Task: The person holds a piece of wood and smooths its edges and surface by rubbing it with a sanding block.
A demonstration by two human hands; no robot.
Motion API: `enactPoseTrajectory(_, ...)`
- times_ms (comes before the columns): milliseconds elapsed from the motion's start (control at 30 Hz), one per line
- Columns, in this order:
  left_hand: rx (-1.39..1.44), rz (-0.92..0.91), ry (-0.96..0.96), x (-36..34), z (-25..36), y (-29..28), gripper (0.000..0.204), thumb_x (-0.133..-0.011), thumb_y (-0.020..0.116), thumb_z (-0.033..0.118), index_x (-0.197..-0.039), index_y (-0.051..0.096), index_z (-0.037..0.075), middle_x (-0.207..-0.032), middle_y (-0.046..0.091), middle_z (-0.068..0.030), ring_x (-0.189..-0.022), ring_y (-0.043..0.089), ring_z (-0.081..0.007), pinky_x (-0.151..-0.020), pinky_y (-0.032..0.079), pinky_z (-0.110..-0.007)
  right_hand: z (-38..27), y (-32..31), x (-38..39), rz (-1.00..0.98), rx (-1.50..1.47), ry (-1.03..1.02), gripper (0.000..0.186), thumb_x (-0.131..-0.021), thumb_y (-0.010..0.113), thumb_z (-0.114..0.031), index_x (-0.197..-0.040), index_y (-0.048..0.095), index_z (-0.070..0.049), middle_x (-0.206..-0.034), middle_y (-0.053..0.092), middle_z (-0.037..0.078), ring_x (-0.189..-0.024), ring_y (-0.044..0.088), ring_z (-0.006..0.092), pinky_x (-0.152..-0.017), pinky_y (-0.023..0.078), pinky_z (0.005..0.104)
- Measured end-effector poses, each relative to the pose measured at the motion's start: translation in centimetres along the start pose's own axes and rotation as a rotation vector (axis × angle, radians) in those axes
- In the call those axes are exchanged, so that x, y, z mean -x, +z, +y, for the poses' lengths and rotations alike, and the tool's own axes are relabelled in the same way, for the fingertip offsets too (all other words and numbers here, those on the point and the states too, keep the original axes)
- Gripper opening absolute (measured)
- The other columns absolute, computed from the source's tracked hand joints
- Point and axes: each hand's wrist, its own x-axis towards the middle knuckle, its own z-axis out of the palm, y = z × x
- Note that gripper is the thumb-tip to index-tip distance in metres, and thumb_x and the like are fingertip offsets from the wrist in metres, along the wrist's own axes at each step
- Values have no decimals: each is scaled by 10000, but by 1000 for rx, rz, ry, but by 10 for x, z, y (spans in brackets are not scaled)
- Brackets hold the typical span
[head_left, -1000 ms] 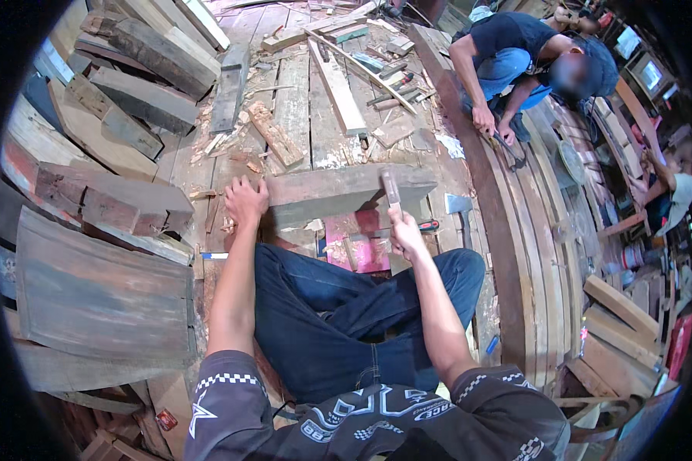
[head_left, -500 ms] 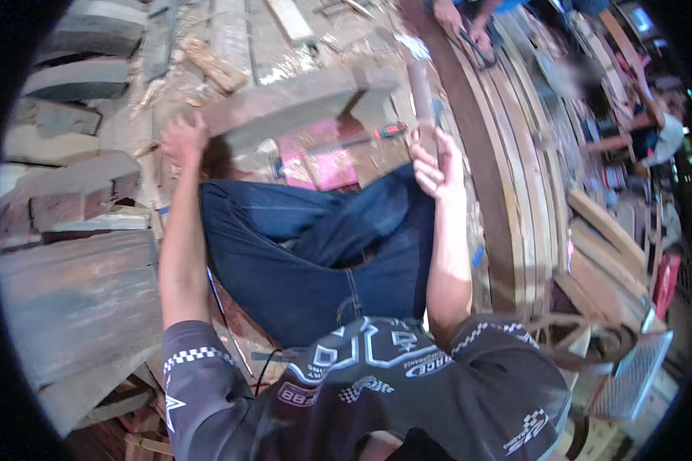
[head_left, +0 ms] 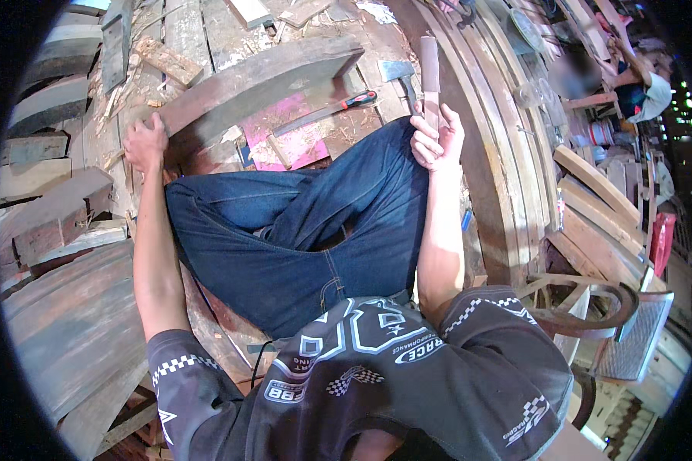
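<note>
My left hand (head_left: 144, 144) is closed at the near left end of a thick curved wooden piece (head_left: 261, 75), which stands on its edge. My right hand (head_left: 438, 140), fingers bent and partly spread, holds a long flat strip (head_left: 430, 65) upright, grey-brown above and paler near the grip; its exact kind is unclear. Just left of the strip lies a hatchet (head_left: 394, 71) with a dark handle. Between the curved piece and my crossed legs, a long-bladed tool (head_left: 311, 118) with a red and black handle rests across a pink sheet (head_left: 301, 154) scattered with shavings.
Curved timber pieces (head_left: 50, 96) are stacked at the left, and a wide board (head_left: 73, 307) lies below them. Long planks (head_left: 488, 146) run along my right side. A rough wood offcut (head_left: 168, 61) lies beyond the curved piece. Another person (head_left: 646, 96) is at the far right.
The whole view has shifted, so the curved piece and both my hands appear farther left. Another person's hands at the top have mostly left the picture. Both my hands keep their holds.
</note>
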Motion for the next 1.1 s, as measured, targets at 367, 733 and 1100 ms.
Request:
enactPoseTrajectory(367,-14,-43,-19,-5,5,-2,615,-847,465,601,-1214,629,135,-1259,586,-111,-1150,547,-358,-938,433,-506,6,-3,17,137,73,-8,402,-958,476,-318,-1138,446,40,-621,378,13,-328,317,71,-257,266,225)
enactPoseTrajectory(733,344,199,465,31,44,-69,399,-878,607,398,-1063,669,51,-1010,654,-171,-945,617,-323,-841,460,-389,11,-21,24,56,-37,-59,339,-975,471,-315,-1088,462,5,-584,375,-13,-300,304,60,-239,264,224)
enactPoseTrajectory(1100,846,-643,1255,316,171,-130,165,-727,752,151,-871,672,152,-1074,525,-49,-1056,442,-311,-942,406,-423,11,-26,27,109,-40,-46,306,-973,473,-312,-1062,504,-21,-580,397,-15,-308,316,49,-234,265,210)
